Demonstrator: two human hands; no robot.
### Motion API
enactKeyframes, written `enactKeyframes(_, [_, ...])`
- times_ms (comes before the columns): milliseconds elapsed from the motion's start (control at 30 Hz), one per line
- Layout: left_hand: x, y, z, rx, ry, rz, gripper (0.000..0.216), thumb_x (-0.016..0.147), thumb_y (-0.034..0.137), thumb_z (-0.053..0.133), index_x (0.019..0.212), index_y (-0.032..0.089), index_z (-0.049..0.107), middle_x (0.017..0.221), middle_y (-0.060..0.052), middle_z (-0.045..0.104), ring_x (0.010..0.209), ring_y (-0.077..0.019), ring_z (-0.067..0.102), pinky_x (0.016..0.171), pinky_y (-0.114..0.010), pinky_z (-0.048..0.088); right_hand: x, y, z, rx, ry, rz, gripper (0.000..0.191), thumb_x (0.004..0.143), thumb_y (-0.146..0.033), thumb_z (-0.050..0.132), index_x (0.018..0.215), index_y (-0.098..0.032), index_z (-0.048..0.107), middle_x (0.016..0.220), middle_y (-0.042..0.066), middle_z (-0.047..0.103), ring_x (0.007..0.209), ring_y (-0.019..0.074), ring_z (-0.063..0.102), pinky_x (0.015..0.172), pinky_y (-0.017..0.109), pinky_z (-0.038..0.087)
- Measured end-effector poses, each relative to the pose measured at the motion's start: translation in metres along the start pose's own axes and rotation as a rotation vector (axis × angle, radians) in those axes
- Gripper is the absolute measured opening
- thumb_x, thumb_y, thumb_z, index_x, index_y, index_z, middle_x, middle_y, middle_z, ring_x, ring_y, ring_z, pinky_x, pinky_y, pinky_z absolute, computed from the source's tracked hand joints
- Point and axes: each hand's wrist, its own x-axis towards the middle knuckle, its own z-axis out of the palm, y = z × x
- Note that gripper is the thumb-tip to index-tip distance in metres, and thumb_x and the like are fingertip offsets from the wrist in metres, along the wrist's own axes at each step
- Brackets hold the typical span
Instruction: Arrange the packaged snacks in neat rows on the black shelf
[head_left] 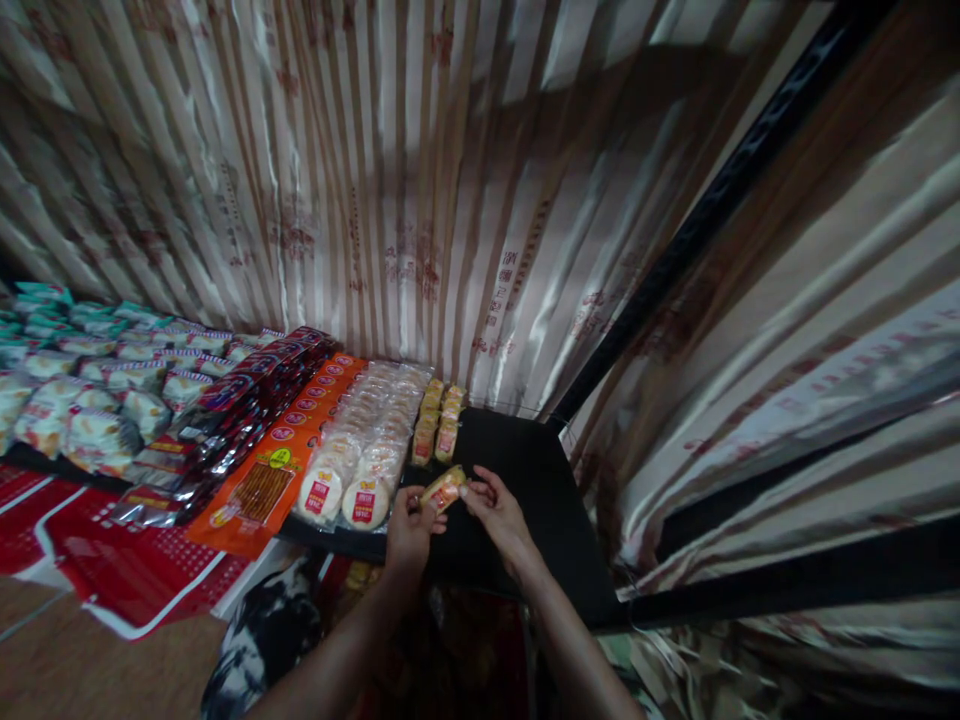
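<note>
Between both hands, just above the black shelf (pixel 525 480), is a small yellow-wrapped snack packet (pixel 444 489) with a red label. My left hand (pixel 411 525) grips its left end with thumb and fingers. At the other end, my right hand (pixel 501 508) pinches the wrapper's tip. Behind the hands, two short rows of similar yellow snack packets (pixel 436 422) lie on the shelf. To their left run two rows of round crackers in clear wrappers (pixel 365 495) with red labels.
An orange snack bag (pixel 262 490) and stacked dark red packets (pixel 225 410) lie further left, beside many white packets (pixel 105 425). A black metal post (pixel 697 230) slants at the right. Striped printed curtains (pixel 420 180) hang behind. Red printed sheeting (pixel 142 560) hangs along the front.
</note>
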Motion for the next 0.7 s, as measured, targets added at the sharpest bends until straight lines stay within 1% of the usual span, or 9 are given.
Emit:
enactKeyframes(67, [0.001, -0.002, 0.007, -0.087, 0.02, -0.02, 0.036, 0.067, 0.037, 0.065, 0.087, 0.016, 0.043, 0.074, 0.001, 0.057, 0.054, -0.0119, 0.063, 0.051, -0.024, 0.053, -0.003, 0.008, 0.006, 0.038, -0.003, 0.057, 0.047, 0.053, -0.039, 0.076, 0.091, -0.017, 0.062, 0.074, 0.001, 0.064, 0.068, 0.0145, 0.059, 0.067, 0.028, 0.047])
enactKeyframes(167, [0.007, -0.002, 0.015, -0.087, -0.014, -0.043, 0.033, 0.07, 0.036, 0.064, 0.084, 0.016, 0.042, 0.073, 0.0, 0.058, 0.053, -0.0121, 0.063, 0.048, -0.023, 0.052, -0.003, 0.017, 0.013, 0.104, -0.043, 0.064, 0.039, 0.057, -0.043, 0.073, 0.083, -0.017, 0.063, 0.076, 0.003, 0.066, 0.069, 0.0163, 0.061, 0.068, 0.029, 0.047])
enactKeyframes(267, [0.014, 0.0, 0.016, 0.005, -0.034, -0.059, 0.025, 0.074, 0.032, 0.059, 0.085, 0.016, 0.043, 0.075, -0.001, 0.057, 0.053, -0.0113, 0.063, 0.045, -0.021, 0.05, 0.006, 0.022, 0.018, 0.111, 0.018, 0.029, 0.036, 0.058, -0.043, 0.071, 0.082, -0.018, 0.063, 0.076, 0.003, 0.066, 0.069, 0.0169, 0.061, 0.066, 0.029, 0.048])
enactKeyframes(333, [0.017, 0.0, 0.015, 0.137, -0.007, -0.039, 0.023, 0.076, 0.026, 0.056, 0.093, 0.014, 0.045, 0.086, -0.004, 0.057, 0.057, -0.0108, 0.062, 0.046, -0.021, 0.05, 0.017, 0.026, 0.02, 0.09, 0.05, 0.007, 0.033, 0.058, -0.04, 0.07, 0.08, -0.018, 0.062, 0.075, 0.003, 0.066, 0.069, 0.0169, 0.061, 0.066, 0.028, 0.048])
enactKeyframes(367, [0.017, 0.0, 0.014, 0.223, 0.014, 0.008, 0.025, 0.076, 0.023, 0.054, 0.098, 0.014, 0.046, 0.093, -0.007, 0.057, 0.061, -0.0112, 0.062, 0.05, -0.023, 0.052, 0.023, 0.028, 0.021, 0.077, 0.065, -0.008, 0.031, 0.058, -0.039, 0.069, 0.08, -0.018, 0.062, 0.075, 0.003, 0.066, 0.069, 0.0167, 0.061, 0.067, 0.028, 0.048])
enactKeyframes(433, [0.016, -0.001, 0.011, 0.406, 0.038, 0.186, 0.032, 0.074, 0.014, 0.05, 0.106, 0.015, 0.047, 0.106, -0.011, 0.054, 0.076, -0.0142, 0.063, 0.066, -0.03, 0.055, 0.035, 0.033, 0.021, 0.025, 0.09, -0.055, 0.028, 0.06, -0.038, 0.067, 0.079, -0.018, 0.061, 0.075, 0.002, 0.065, 0.07, 0.0165, 0.061, 0.07, 0.029, 0.048])
enactKeyframes(533, [0.013, -0.006, 0.01, 0.611, -0.021, 0.481, 0.04, 0.073, 0.007, 0.043, 0.111, 0.015, 0.051, 0.12, -0.013, 0.048, 0.107, -0.0208, 0.054, 0.094, -0.038, 0.045, 0.049, 0.038, 0.02, -0.11, 0.116, -0.138, 0.024, 0.065, -0.037, 0.061, 0.082, -0.02, 0.06, 0.076, 0.002, 0.065, 0.072, 0.0165, 0.061, 0.073, 0.03, 0.048])
enactKeyframes(600, [0.015, -0.01, 0.011, 0.701, -0.071, 0.562, 0.044, 0.072, 0.006, 0.041, 0.114, 0.016, 0.052, 0.127, -0.012, 0.045, 0.119, -0.0224, 0.045, 0.1, -0.039, 0.039, 0.054, 0.038, 0.021, -0.202, 0.135, -0.175, 0.022, 0.067, -0.037, 0.058, 0.083, -0.021, 0.059, 0.077, 0.001, 0.065, 0.071, 0.0166, 0.061, 0.073, 0.031, 0.048])
enactKeyframes(700, [0.023, -0.016, 0.012, 0.784, -0.112, 0.599, 0.052, 0.07, 0.004, 0.039, 0.119, 0.016, 0.05, 0.129, -0.01, 0.046, 0.123, -0.0211, 0.041, 0.104, -0.038, 0.034, 0.056, 0.033, 0.024, -0.285, 0.152, -0.207, 0.023, 0.07, -0.037, 0.055, 0.087, -0.023, 0.058, 0.079, 0.0, 0.065, 0.071, 0.0167, 0.061, 0.071, 0.031, 0.047])
